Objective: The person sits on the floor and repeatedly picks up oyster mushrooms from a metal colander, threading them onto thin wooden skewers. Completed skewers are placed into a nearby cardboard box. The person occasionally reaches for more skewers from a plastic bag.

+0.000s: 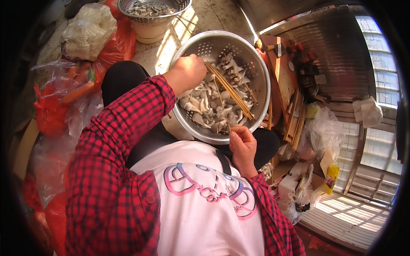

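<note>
Between my legs stands a large perforated steel colander (265, 96) with torn grey-white mushroom pieces (205, 104), which look like oyster mushrooms. A bundle of thin bamboo skewers (231, 91) lies slantwise across them. My right hand (242, 145), at the colander's near rim, pinches the end of a single bamboo skewer (219, 91). This skewer points up over the mushrooms, and pieces hide part of it. My left hand (189, 72) is at the colander's left side with fingers curled, touching or very close to the bundle's upper end. Whatever its fingers may hold is hidden.
Beyond stands a second colander (184, 7) with small grey pieces, on a pale bucket (150, 31). Red plastic bags (123, 44), a clear bag of pale food (91, 30) and bagged carrots (77, 91) crowd the left. Wooden boards (277, 68) and plastic bags (323, 128) lie right.
</note>
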Action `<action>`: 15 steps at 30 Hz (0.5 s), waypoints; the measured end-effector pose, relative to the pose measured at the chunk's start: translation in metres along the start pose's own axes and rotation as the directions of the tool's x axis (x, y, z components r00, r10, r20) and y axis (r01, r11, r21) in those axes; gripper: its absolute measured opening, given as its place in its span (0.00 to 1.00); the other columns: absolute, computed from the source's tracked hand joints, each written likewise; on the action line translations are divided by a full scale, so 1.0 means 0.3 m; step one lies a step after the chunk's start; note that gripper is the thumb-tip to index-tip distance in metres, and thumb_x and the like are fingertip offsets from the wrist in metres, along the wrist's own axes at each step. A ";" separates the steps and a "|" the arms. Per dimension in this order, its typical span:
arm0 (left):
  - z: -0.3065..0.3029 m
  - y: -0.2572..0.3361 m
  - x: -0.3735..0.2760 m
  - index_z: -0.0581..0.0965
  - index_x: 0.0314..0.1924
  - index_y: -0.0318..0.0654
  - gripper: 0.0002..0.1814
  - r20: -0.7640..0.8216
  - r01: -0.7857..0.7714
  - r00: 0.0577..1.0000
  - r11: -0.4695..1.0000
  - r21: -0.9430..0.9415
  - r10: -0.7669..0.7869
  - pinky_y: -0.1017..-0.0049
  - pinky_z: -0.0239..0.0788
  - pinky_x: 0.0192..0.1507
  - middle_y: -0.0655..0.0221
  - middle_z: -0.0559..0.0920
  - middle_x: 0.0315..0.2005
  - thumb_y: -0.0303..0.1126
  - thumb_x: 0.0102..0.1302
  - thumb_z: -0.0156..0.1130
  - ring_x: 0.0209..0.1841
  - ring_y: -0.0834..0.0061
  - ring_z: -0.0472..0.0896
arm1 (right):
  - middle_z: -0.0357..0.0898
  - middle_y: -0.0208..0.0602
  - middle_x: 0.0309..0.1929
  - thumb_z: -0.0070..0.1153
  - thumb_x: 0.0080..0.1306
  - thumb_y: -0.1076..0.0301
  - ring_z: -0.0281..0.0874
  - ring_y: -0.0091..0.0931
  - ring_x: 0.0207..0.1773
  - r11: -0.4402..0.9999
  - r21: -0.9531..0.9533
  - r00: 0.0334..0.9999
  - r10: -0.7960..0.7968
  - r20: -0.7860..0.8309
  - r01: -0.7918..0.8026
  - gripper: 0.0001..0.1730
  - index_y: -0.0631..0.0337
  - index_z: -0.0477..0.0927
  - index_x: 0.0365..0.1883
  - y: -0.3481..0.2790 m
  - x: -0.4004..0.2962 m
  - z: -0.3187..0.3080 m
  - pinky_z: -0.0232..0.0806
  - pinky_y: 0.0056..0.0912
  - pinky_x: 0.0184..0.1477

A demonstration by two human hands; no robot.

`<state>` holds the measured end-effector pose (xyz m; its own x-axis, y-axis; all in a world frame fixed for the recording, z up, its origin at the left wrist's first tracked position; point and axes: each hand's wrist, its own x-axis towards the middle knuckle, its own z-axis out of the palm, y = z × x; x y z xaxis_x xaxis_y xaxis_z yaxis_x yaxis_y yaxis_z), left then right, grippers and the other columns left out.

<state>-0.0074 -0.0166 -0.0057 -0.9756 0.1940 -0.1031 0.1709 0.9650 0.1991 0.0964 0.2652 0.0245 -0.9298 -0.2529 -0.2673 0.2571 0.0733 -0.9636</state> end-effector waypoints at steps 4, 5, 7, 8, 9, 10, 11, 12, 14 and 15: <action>0.055 0.015 0.014 0.88 0.35 0.45 0.08 0.001 -0.083 0.996 0.954 0.288 0.087 0.67 0.79 0.42 0.68 0.85 0.37 0.32 0.54 0.68 0.40 0.66 0.83 | 0.70 0.20 0.25 0.59 0.71 0.73 0.59 0.11 0.21 1.000 -0.018 1.000 -0.010 0.014 0.010 0.07 0.64 0.78 0.45 -0.004 -0.006 -0.003 0.49 0.15 0.21; 0.059 0.012 0.018 0.88 0.35 0.46 0.08 -0.027 -0.083 0.995 0.950 0.302 0.096 0.68 0.79 0.42 0.69 0.86 0.36 0.33 0.54 0.68 0.39 0.67 0.82 | 0.70 0.20 0.25 0.59 0.71 0.73 0.60 0.11 0.21 1.000 -0.012 1.000 -0.013 0.011 0.013 0.07 0.64 0.78 0.45 -0.001 -0.010 -0.005 0.50 0.15 0.21; 0.037 0.021 0.020 0.88 0.39 0.43 0.10 0.063 -0.104 0.994 0.952 0.288 0.090 0.66 0.78 0.43 0.69 0.88 0.38 0.33 0.60 0.63 0.45 0.63 0.83 | 0.70 0.20 0.25 0.59 0.71 0.72 0.60 0.11 0.21 1.000 -0.013 1.000 -0.007 0.004 0.007 0.07 0.64 0.78 0.45 0.004 -0.018 -0.010 0.50 0.15 0.21; 0.043 0.023 0.024 0.88 0.39 0.44 0.10 0.075 -0.109 0.993 0.951 0.290 0.091 0.66 0.78 0.43 0.69 0.88 0.37 0.33 0.60 0.63 0.45 0.63 0.83 | 0.70 0.20 0.25 0.59 0.71 0.72 0.60 0.11 0.21 1.000 -0.018 1.000 0.001 0.003 -0.001 0.07 0.64 0.78 0.45 0.006 -0.021 -0.017 0.50 0.15 0.21; 0.048 0.020 0.022 0.88 0.39 0.44 0.10 0.088 -0.108 0.992 0.949 0.295 0.086 0.66 0.78 0.43 0.69 0.88 0.36 0.33 0.60 0.63 0.45 0.63 0.83 | 0.70 0.20 0.25 0.59 0.71 0.72 0.60 0.11 0.21 1.000 -0.021 1.000 0.009 0.009 -0.009 0.07 0.64 0.78 0.45 0.009 -0.022 -0.020 0.51 0.15 0.21; 0.054 0.016 0.022 0.89 0.39 0.44 0.10 0.082 -0.119 0.992 0.944 0.307 0.098 0.66 0.78 0.43 0.69 0.88 0.36 0.34 0.60 0.63 0.45 0.63 0.83 | 0.70 0.20 0.25 0.59 0.71 0.72 0.60 0.11 0.21 1.000 -0.026 1.000 0.009 0.016 -0.008 0.07 0.64 0.78 0.45 0.011 -0.022 -0.022 0.51 0.15 0.21; 0.061 0.012 0.023 0.89 0.38 0.44 0.10 0.077 -0.129 0.991 0.939 0.319 0.110 0.66 0.77 0.43 0.69 0.88 0.36 0.34 0.60 0.63 0.45 0.63 0.83 | 0.70 0.20 0.26 0.59 0.71 0.72 0.61 0.11 0.21 0.999 -0.031 1.000 0.008 0.024 -0.007 0.07 0.64 0.78 0.45 0.013 -0.020 -0.023 0.51 0.15 0.21; 0.065 0.010 0.024 0.89 0.38 0.44 0.10 0.071 -0.140 0.990 0.934 0.330 0.123 0.67 0.77 0.42 0.69 0.88 0.36 0.34 0.61 0.63 0.45 0.64 0.83 | 0.71 0.19 0.26 0.60 0.71 0.72 0.61 0.11 0.21 0.999 -0.038 1.000 0.008 0.030 -0.007 0.07 0.63 0.78 0.45 0.014 -0.019 -0.023 0.51 0.15 0.21; 0.073 0.013 0.028 0.88 0.38 0.45 0.09 0.089 -0.136 0.990 0.926 0.352 0.112 0.66 0.77 0.42 0.69 0.88 0.37 0.34 0.61 0.63 0.44 0.64 0.84 | 0.71 0.19 0.26 0.60 0.71 0.72 0.61 0.11 0.21 0.999 -0.039 0.999 0.001 0.037 0.001 0.07 0.63 0.78 0.45 0.017 -0.021 -0.016 0.51 0.15 0.21; 0.067 0.017 0.028 0.88 0.38 0.45 0.09 0.096 -0.134 0.990 0.923 0.362 0.106 0.66 0.77 0.42 0.68 0.88 0.37 0.34 0.61 0.62 0.44 0.64 0.84 | 0.71 0.19 0.26 0.60 0.71 0.72 0.61 0.11 0.21 0.999 -0.042 0.999 -0.003 0.040 0.005 0.07 0.63 0.78 0.45 0.017 -0.021 -0.014 0.51 0.15 0.21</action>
<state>-0.0118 -0.0065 -0.0252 -0.9340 0.3116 -0.1749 0.3386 0.9281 -0.1550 0.1025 0.2713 0.0214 -0.9194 -0.2916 -0.2641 0.2413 0.1122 -0.9639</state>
